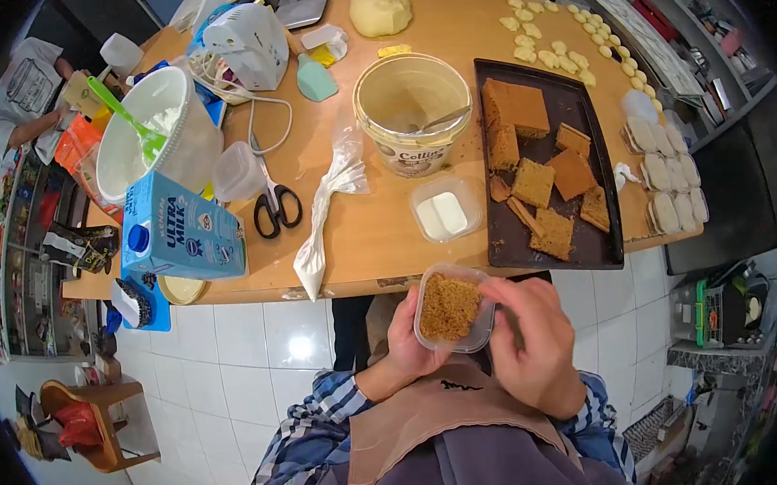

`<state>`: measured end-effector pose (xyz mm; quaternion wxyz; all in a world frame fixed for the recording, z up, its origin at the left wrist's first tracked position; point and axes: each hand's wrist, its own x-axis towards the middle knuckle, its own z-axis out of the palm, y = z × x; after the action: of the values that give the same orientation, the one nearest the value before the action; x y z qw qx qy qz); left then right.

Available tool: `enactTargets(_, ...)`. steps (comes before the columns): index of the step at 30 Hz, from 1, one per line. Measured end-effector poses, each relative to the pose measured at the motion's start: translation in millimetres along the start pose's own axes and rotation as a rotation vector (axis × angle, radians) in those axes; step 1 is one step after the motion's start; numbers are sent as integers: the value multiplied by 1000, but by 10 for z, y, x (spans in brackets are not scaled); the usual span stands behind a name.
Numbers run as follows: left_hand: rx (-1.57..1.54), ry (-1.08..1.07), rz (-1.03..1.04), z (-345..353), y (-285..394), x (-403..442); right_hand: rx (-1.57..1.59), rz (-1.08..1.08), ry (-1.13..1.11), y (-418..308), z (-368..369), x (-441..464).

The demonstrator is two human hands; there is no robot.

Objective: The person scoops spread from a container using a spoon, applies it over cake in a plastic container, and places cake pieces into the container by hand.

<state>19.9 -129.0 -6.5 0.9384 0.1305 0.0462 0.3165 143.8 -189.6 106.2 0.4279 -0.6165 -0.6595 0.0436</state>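
Observation:
My left hand (410,338) is wrapped round the left side of a small clear plastic container (479,337). Pressed-looking brown cake crumbs (448,309) fill its bottom. My right hand (532,336) is at the container's right side, index finger over the rim and thumb by the wall; its other fingers are mostly hidden. Just beyond, on the table, a similar container (471,202) holds two white blocks (442,215). To the right lies a dark baking tray (548,264) with cut brown sponge cake (523,107), in a large slab and several pieces.
On the table (262,242) stand a cream tub (413,142) with a spoon, a white piping bag (319,220), scissors (276,211), a milk carton (185,225), a white bowl (192,135), a mixer (249,45) and dough (380,11). Another person (27,92) is at the far left.

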Motion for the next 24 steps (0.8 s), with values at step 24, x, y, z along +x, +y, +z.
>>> enactTargets(24, 195, 41, 115, 86, -32, -43, -131, -37, -116, -59, 149, 15)
